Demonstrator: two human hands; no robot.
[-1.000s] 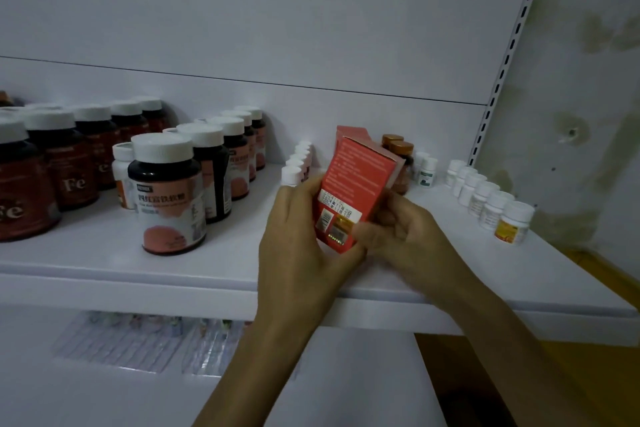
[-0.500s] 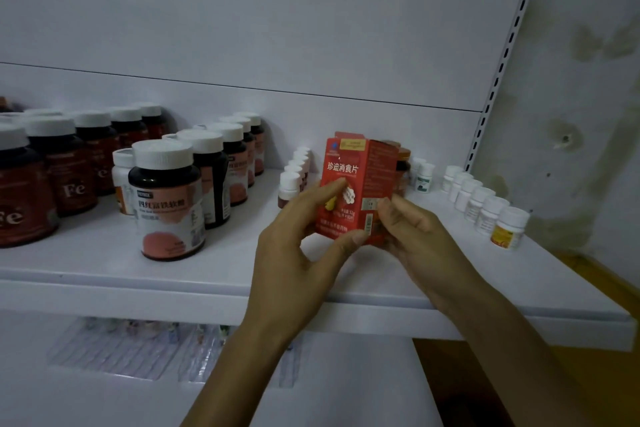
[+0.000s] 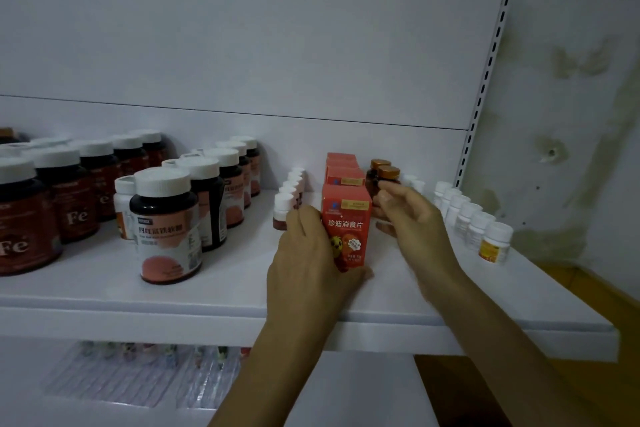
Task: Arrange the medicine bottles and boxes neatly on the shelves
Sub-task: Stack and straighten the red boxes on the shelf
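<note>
A red medicine box stands upright on the white shelf, at the front of a row of like red boxes. My left hand holds it from the left, fingers on its side and thumb under its front bottom edge. My right hand hovers just right of the box, fingers loosely curled, holding nothing, close to two brown bottles with gold caps.
Large dark bottles with white caps fill the shelf's left half. A row of small white-capped bottles runs left of the boxes, another row of white bottles to the right. Blister packs lie on the lower shelf.
The box turned upright and was set down on the shelf in front of the red row. My right hand came off it and moved to the right.
</note>
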